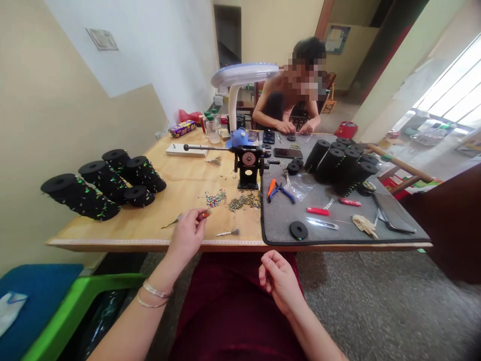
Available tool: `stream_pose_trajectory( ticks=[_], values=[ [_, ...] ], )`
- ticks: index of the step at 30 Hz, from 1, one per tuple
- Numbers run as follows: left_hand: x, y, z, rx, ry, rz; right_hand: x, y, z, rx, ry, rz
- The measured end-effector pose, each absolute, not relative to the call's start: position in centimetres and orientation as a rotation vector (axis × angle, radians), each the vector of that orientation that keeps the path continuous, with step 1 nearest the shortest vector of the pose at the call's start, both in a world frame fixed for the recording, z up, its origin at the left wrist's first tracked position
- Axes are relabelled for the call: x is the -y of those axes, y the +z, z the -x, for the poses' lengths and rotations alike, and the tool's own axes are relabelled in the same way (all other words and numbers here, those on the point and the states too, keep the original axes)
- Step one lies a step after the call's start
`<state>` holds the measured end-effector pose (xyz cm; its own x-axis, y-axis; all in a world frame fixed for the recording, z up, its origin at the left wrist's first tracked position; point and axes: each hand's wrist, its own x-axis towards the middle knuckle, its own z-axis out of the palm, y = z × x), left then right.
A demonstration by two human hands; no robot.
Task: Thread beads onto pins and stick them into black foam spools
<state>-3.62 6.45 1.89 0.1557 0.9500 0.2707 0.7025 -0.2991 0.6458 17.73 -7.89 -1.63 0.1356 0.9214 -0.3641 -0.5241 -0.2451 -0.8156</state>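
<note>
My left hand (191,229) is above the table's front edge, its fingers pinched together around a small orange-red piece (206,214). Beside it lies a thin bundle with a frayed end (173,220), partly behind the hand. A similar white-stemmed bundle (228,232) rests on the wood to its right. My right hand (278,278) is over my lap, in front of the table edge, with thumb and fingers curled together; whatever they hold is too small to make out. Beyond my left hand are scattered coloured beads (216,198) and a heap of small metal pieces (244,201).
A black cranked device with a long rod (248,163) stands mid-table before a lamp (240,75). Black foam spools stand in stacks left (101,175) and right (349,163). The grey mat (278,220) bears pliers (280,191) and a foam spool (298,230). A person works opposite.
</note>
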Motion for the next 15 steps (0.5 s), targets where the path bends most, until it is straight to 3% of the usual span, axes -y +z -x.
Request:
stream_pose_trajectory(
  ticks=[6,15],
  values=[
    [-0.8,3.5,3.0,-1.193,0.804,-1.380,7.8,-1.6,-17.3,0.455,1.491,1.135],
    [3.6,0.6,2.2,-1.088,0.690,-1.107,7.8,-0.8,-18.4,0.633,1.331,1.260]
  ],
)
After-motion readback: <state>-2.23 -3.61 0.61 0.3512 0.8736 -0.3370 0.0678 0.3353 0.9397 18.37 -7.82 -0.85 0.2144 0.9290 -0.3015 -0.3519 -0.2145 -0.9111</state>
